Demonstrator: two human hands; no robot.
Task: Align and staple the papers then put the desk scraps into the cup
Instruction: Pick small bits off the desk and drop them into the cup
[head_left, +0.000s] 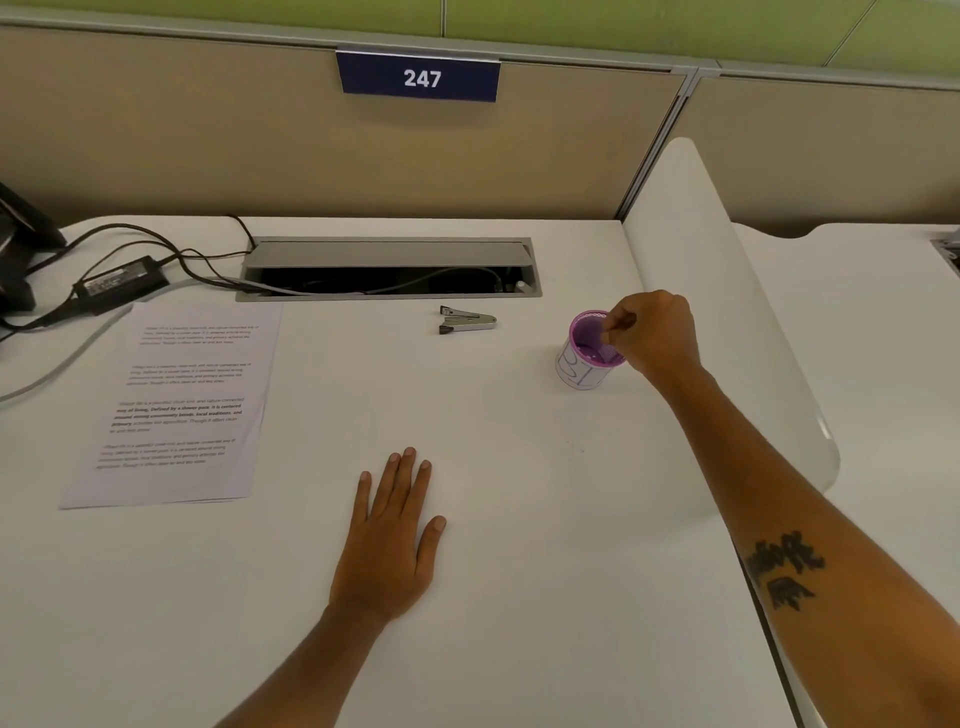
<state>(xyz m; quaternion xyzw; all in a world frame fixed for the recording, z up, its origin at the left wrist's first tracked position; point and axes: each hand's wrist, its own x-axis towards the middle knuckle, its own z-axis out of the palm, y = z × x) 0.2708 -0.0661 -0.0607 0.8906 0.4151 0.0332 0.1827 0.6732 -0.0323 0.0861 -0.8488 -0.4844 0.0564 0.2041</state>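
Observation:
A stack of printed papers (176, 405) lies flat at the left of the white desk (519, 519). A small silver stapler (466, 320) rests on the desk behind the middle. The purple mesh cup (589, 356) with a white paper wrap stands at the right. My right hand (654, 332) hovers over the cup's rim, fingers pinched together above its opening; whether something small is between them I cannot make out. My left hand (392, 530) lies flat on the desk, palm down, fingers spread, holding nothing.
A cable tray opening (389, 270) is sunk into the desk at the back. A black power adapter (122, 283) and cables lie at the back left. A white divider (727, 312) bounds the desk on the right; a partition with a "247" sign stands behind.

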